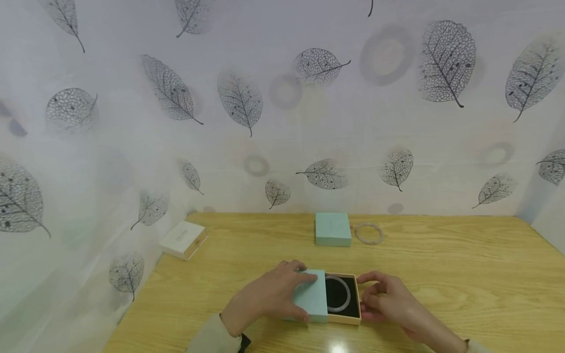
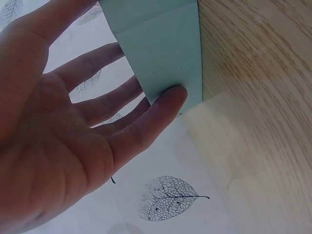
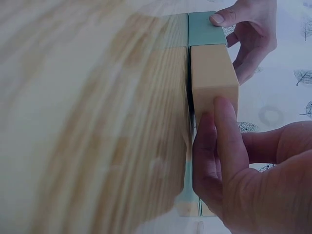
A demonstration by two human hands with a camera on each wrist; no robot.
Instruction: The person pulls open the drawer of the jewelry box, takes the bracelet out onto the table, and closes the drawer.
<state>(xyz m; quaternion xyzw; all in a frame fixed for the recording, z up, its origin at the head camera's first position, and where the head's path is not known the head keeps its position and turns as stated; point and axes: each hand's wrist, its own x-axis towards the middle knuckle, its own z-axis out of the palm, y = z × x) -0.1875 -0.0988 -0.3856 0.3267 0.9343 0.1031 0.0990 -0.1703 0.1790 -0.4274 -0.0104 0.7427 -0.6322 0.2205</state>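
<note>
My left hand holds a mint-green box sleeve, its thumb on the near side and fingers across the top and far side. From the sleeve's right end a cream-edged drawer sticks partway out. A pale translucent bangle lies on the drawer's black lining, its left part hidden under the sleeve. My right hand is at the drawer's right end, fingers bent around it. In the right wrist view, its fingertips touch the tan end face.
Farther back stands another mint-green box, with a second pale bangle lying just right of it. A white box sits near the table's left edge. A leaf-patterned curtain rises behind the wooden table.
</note>
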